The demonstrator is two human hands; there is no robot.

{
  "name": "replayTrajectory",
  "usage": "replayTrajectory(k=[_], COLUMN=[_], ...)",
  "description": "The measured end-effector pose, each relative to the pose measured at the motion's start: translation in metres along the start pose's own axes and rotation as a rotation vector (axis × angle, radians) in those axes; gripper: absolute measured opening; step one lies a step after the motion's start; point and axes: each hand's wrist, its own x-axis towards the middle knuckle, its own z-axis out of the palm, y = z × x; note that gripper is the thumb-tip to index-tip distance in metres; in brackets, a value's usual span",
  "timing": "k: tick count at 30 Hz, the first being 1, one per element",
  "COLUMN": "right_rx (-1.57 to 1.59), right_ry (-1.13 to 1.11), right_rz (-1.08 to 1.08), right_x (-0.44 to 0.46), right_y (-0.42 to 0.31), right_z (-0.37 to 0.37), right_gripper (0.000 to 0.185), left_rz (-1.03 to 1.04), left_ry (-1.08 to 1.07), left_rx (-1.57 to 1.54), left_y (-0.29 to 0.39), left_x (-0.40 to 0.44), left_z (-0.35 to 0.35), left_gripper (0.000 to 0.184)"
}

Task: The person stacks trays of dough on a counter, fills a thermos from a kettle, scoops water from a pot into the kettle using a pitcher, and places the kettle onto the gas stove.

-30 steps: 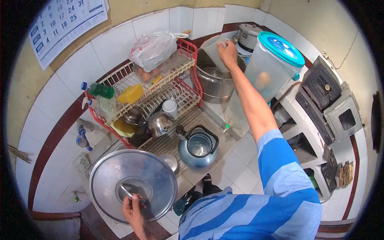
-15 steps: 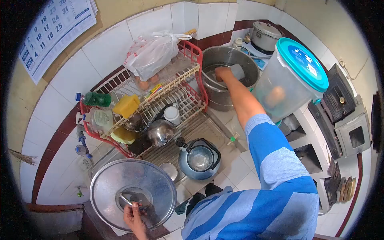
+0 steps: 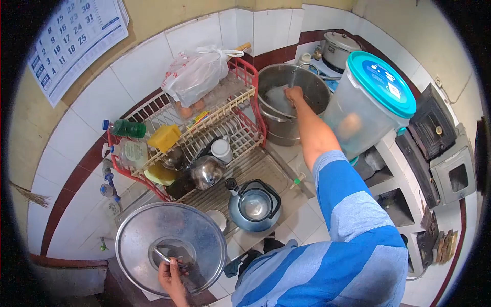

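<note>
My left hand (image 3: pixel 173 277) is closed round the handle of a large round metal lid (image 3: pixel 148 230) at the lower left. Inside the tall metal pot (image 3: pixel 281 125) at the back, my right hand (image 3: pixel 294 95) is closed on the handle of a translucent pitcher (image 3: pixel 280 99), which is partly hidden by the pot's inside. An open blue kettle (image 3: pixel 249 217) with clear liquid in it stands between the lid and the pot.
A red and cream dish rack (image 3: pixel 240 93) holds a plastic bag (image 3: pixel 197 77), a yellow sponge (image 3: pixel 164 138) and metal pots. Right of the tall pot stands a clear container (image 3: pixel 348 120) with a teal lid. A pressure cooker (image 3: pixel 338 52) sits behind.
My right hand has moved from above the tall pot down into it with the pitcher, which has since tilted toward the left. My left hand still holds the lid. The view has shifted slightly.
</note>
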Motion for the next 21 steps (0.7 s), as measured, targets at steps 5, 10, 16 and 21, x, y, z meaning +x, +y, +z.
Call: replayTrajectory(k=[5,10,16,21], right_rx=[0.32,0.622,0.569,0.6], right_ry=[0.187,0.3,0.349,0.233], right_rz=[0.052,-0.185,-0.329,-0.408], right_x=[-0.013,-0.069,-0.108,-0.138], right_y=[-0.005,-0.039,-0.072,-0.08], right_z=[-0.006,-0.041,-0.086,-0.125], right_gripper=[0.025,0.033,0.034,0.024], left_rz=[0.01,0.059,0.058,0.089], left_ry=[-0.046,-0.117,-0.126,-0.145], left_rx=[-0.026,-0.036,-0.034,0.067], left_y=[-0.003,-0.002,-0.005,-0.011], left_x=[0.0,-0.003,-0.007,-0.01], left_z=[-0.011,-0.024,-0.039,-0.054], left_gripper=[0.02,0.02,0.022,0.026])
